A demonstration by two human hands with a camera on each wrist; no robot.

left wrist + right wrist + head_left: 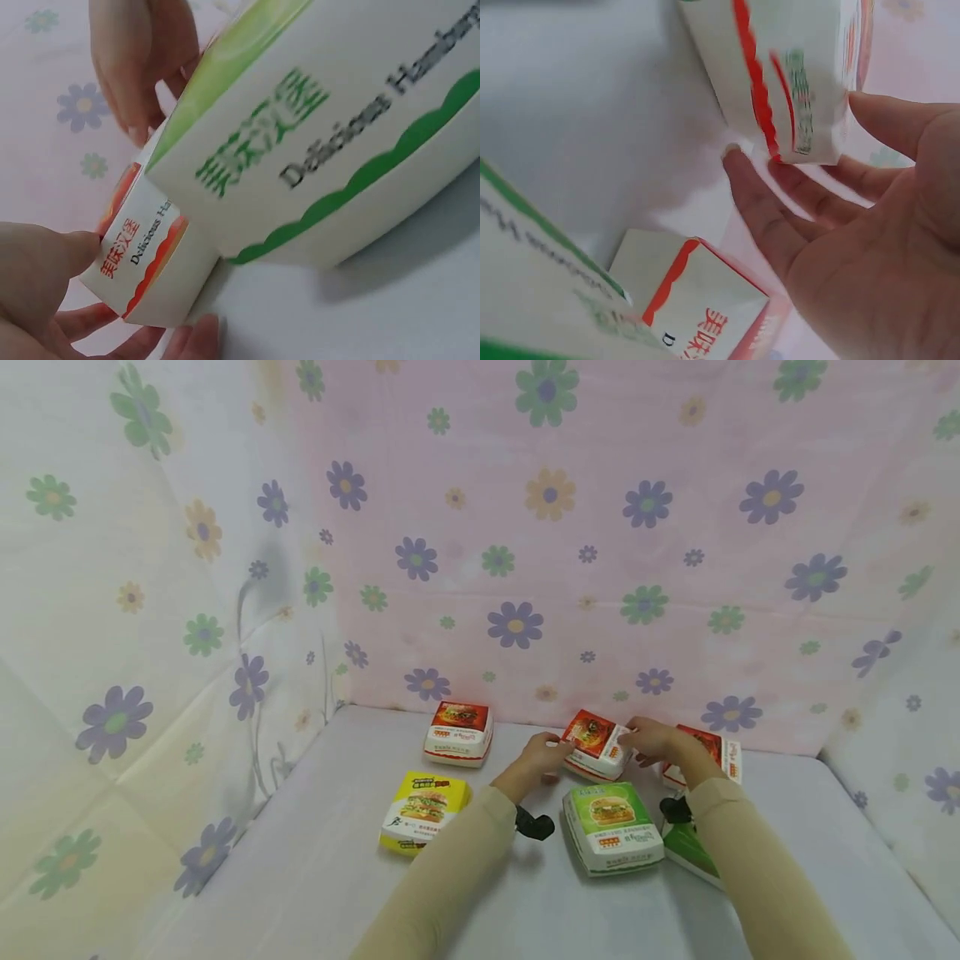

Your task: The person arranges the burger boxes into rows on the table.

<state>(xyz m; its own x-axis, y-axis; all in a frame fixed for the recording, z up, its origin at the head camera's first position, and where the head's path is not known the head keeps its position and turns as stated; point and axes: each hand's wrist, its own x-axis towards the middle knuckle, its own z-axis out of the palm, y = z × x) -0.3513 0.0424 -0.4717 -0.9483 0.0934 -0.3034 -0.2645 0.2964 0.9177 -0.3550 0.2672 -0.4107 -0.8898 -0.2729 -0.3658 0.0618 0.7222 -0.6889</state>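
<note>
Both hands are at a red-topped hamburger box [592,735] near the back wall. My left hand [534,758] grips its left side; in the left wrist view the thumb lies at the top edge of the red box [150,247], with the fingers along its side and below. From the right, my right hand [660,742] holds the same box. In the right wrist view the right hand's thumb [870,112] meets the top edge of the white-sided box [802,75], its fingers at the corner. A green hamburger box [611,827] stands in front.
Another red box [459,731] stands at the back left, a yellow box [423,810] before it. Behind my right forearm are a partly hidden red box [731,756] and green box [690,852]. A flowered cloth [510,527] hangs behind the white table [315,877].
</note>
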